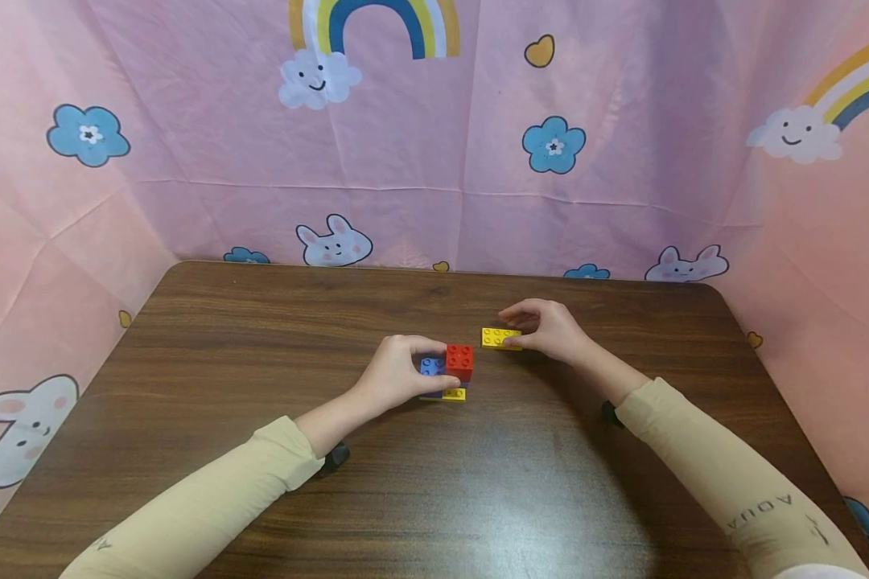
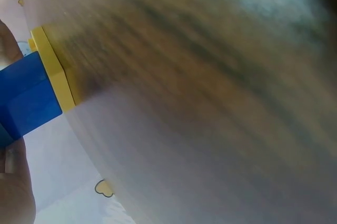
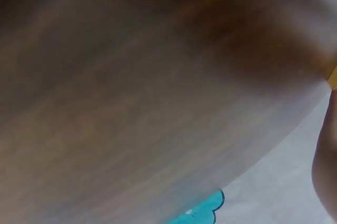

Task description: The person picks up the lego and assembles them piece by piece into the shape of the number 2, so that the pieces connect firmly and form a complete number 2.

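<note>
In the head view, my left hand [image 1: 394, 371] holds a small stack of toy building bricks, thumb along the near side and fingers at the far side. The stack has a red brick [image 1: 459, 362] on top, a blue brick [image 1: 432, 367] lower at its left, and a thin yellow brick [image 1: 455, 395] at the bottom. Blue sides [image 2: 29, 95] and the yellow base [image 2: 54, 69] show in the left wrist view. My right hand [image 1: 553, 331] is at a separate yellow brick [image 1: 494, 338], its thumb over the right end and its fingers apart beyond the far edge.
The bricks are over a dark brown wooden table [image 1: 261, 322], with a glossy patch of light at its near middle. A pink printed curtain [image 1: 420, 145] hangs behind the table and along both sides.
</note>
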A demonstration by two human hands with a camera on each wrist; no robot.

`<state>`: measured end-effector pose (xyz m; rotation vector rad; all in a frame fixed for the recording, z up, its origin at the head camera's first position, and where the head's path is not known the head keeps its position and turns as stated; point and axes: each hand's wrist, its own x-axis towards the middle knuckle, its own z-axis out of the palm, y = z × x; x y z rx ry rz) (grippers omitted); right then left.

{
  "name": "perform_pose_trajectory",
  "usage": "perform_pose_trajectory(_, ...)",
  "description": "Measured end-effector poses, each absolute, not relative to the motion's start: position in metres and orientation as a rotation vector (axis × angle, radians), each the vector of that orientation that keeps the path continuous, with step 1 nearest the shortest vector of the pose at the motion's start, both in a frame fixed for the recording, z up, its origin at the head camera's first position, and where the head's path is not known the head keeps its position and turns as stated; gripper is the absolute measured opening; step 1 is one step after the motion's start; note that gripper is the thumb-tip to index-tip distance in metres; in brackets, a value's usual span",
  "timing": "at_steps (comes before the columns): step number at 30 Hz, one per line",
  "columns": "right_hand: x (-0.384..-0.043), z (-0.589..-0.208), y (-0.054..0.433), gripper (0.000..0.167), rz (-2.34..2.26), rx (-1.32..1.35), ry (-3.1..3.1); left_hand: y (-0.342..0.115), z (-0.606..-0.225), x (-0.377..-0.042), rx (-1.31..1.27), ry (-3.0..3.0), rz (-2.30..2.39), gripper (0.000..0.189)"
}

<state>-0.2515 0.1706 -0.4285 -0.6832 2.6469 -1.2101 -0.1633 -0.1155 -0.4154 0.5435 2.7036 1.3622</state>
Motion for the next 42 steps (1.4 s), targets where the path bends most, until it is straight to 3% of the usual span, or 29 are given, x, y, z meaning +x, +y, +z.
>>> perform_pose_trajectory(25, -0.2515, -0.4350, 0.1721, 0.047, -1.065, -0.689, 2.649, -0.1143, -0.4133, -0.1628, 0.506, 2.687, 1.387, 0.049)
perform_pose_trajectory(42, -0.2505, -0.4371, 0.1709, 0.039, -0.980, -0.762, 2.725, -0.1150, -0.4178, -0.1645, 0.497, 2.671, 1.424, 0.048)
